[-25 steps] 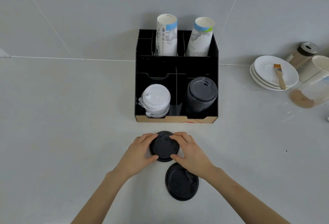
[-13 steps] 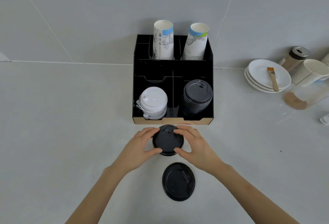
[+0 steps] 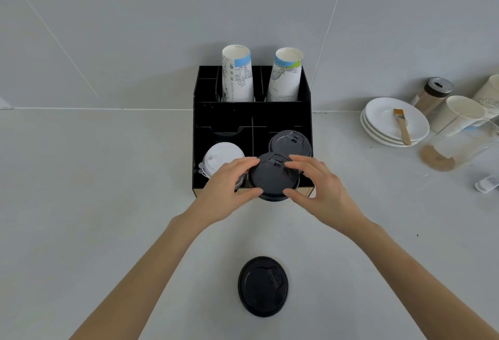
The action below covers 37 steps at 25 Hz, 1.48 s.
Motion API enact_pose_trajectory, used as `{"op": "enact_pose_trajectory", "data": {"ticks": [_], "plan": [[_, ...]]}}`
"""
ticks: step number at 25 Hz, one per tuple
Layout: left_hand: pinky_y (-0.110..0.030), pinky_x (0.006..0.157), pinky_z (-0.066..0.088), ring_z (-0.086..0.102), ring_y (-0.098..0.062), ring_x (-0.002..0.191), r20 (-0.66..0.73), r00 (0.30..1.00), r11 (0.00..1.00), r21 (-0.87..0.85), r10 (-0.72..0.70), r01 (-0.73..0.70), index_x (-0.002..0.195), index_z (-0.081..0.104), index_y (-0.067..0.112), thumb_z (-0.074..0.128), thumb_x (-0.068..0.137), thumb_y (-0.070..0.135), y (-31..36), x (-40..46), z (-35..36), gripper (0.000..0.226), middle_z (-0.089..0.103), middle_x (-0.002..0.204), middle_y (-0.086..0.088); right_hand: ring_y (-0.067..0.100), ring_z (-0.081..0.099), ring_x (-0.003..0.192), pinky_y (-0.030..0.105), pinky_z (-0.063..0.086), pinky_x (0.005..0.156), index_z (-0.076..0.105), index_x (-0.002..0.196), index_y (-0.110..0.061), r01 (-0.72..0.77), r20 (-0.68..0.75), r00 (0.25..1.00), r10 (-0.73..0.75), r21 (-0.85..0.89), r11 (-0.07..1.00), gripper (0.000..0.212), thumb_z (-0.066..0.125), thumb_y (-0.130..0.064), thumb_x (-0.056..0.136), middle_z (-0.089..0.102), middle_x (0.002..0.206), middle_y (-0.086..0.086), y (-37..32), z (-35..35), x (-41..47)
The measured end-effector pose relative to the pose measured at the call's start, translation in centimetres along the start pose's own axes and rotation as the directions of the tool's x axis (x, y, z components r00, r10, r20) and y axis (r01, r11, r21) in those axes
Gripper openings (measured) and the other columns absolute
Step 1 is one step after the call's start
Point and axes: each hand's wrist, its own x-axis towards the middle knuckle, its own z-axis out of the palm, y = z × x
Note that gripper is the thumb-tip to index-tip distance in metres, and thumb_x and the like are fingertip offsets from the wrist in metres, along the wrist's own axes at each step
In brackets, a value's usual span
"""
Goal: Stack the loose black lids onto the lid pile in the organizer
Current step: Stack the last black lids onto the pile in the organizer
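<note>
Raised from the counter, the round black lid [image 3: 272, 175] sits pinched between both hands [image 3: 278, 186].

Above the black lid pile [image 3: 290, 142] in the organizer [image 3: 252, 113] the way stands open, flanked left by the white lid stack [image 3: 222, 156], behind by two paper cups [image 3: 237, 75], while the near counter [image 3: 108, 204] holds only one loose lid [image 3: 263, 285].
</note>
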Motion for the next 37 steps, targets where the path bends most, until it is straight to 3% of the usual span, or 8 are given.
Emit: {"op": "enact_pose_trajectory", "data": {"ticks": [6, 10, 16, 21, 27, 37], "plan": [[-0.023, 0.096, 0.033, 0.043, -0.019, 0.123, -0.013, 1.0, 1.0, 0.019, 0.009, -0.009, 0.13, 0.04, 0.015, 0.063, 0.081, 0.02, 1.1, 3.6, 0.3, 0.054, 0.046, 0.138, -0.003, 0.019, 0.044, 0.118, 0.036, 0.038, 0.102, 0.051, 0.118, -0.022, -0.023, -0.029, 0.999, 0.023, 0.006, 1.0, 0.042, 0.065, -0.019, 0.079, 0.047, 0.135, 0.0, 1.3, -1.9, 2.2], [-0.024, 0.096, 0.035, 0.042, -0.02, 0.123, 0.007, 1.0, 0.999, 0.041, -0.01, 0.01, 0.131, 0.038, 0.016, 0.061, 0.082, 0.021, 1.0, 5.6, 0.6, 0.055, 0.044, 0.14, -0.003, 0.019, 0.044, 0.117, 0.036, 0.04, 0.101, 0.05, 0.118, -0.022, -0.036, -0.029, 0.999, 0.036, 0.011, 0.999, 0.041, 0.064, -0.02, 0.08, 0.047, 0.136, -0.001, 2.3, -2.4, 3.6], [-0.044, 0.107, 0.036, 0.036, -0.023, 0.13, 0.051, 0.998, 0.997, 0.06, -0.048, 0.045, 0.133, 0.035, 0.018, 0.06, 0.083, 0.022, 0.3, 7.5, 1.3, 0.056, 0.039, 0.144, -0.002, 0.019, 0.042, 0.121, 0.036, 0.039, 0.102, 0.049, 0.12, -0.022, -0.069, 0.0, 0.998, 0.069, -0.004, 0.998, 0.041, 0.063, -0.022, 0.081, 0.044, 0.138, -0.001, 3.9, -2.3, 5.1], [-0.045, 0.107, 0.036, 0.033, -0.025, 0.13, 0.071, 0.995, 0.996, 0.069, -0.069, 0.064, 0.134, 0.033, 0.018, 0.059, 0.084, 0.024, 0.0, 8.4, 1.9, 0.057, 0.035, 0.146, -0.001, 0.019, 0.042, 0.119, 0.028, 0.036, 0.097, 0.049, 0.12, -0.02, -0.091, -0.004, 0.996, 0.091, -0.019, 0.996, 0.041, 0.063, -0.021, 0.081, 0.044, 0.138, 0.0, 4.7, -2.1, 5.7], [-0.045, 0.108, 0.035, 0.03, -0.024, 0.132, 0.08, 0.993, 0.994, 0.063, -0.089, 0.084, 0.135, 0.031, 0.018, 0.063, 0.081, 0.027, 0.0, 8.8, 3.0, 0.063, 0.032, 0.148, -0.001, 0.021, 0.044, 0.118, 0.035, 0.042, 0.099, 0.049, 0.12, -0.019, -0.141, -0.058, 0.988, 0.144, 0.047, 0.989, 0.042, 0.064, -0.02, 0.08, 0.047, 0.136, 0.001, 5.1, -1.3, 5.4], [-0.043, 0.106, 0.037, 0.03, -0.024, 0.131, 0.012, 0.996, 0.995, 0.031, -0.093, 0.092, 0.134, 0.032, 0.019, 0.061, 0.082, 0.026, 0.1, 8.3, 3.8, 0.061, 0.034, 0.147, 0.0, 0.02, 0.04, 0.125, 0.04, 0.039, 0.104, 0.047, 0.123, -0.018, -0.181, -0.09, 0.977, 0.195, 0.146, 0.973, 0.043, 0.061, -0.018, 0.082, 0.043, 0.14, 0.0, 5.0, -0.5, 4.6]]}}
